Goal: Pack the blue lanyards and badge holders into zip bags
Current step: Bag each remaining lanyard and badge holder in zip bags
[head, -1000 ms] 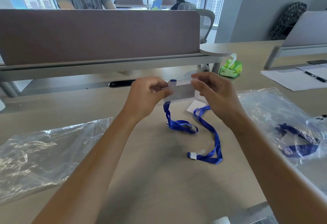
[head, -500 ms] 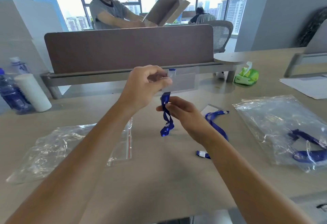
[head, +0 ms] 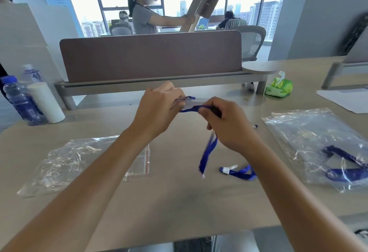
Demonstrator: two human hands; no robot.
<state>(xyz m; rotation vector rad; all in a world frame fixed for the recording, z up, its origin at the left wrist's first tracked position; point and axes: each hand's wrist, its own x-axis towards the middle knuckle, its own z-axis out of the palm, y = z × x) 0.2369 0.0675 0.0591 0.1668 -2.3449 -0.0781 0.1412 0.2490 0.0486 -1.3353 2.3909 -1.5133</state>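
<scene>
Since half a second ago the right hand [head: 229,124] has risen from below the badge holder to the same height as the left hand [head: 159,108], and the strap that hung straight down is now drawn sideways between them. The badge holder [head: 192,103], a clear plastic sleeve, is pinched at one end in the closed left fingers, raised above the desk [head: 179,202]. The right hand is closed around the blue lanyard [head: 207,152], which runs taut from the holder into the fist; its loose tail dangles below, blurred, with its tip just above the desk. This looks like winding the strap around the holder to make a compact bundle for bagging, though that is a judgement.

A second blue lanyard [head: 239,172] lies flat on the desk, below the right wrist. To the left, an empty zip bag [head: 79,162] lies with its red-lined opening towards the centre, probably ready to receive the bundle. To the right, another zip bag [head: 318,142] already contains a blue lanyard, so at least one set appears packed.
</scene>
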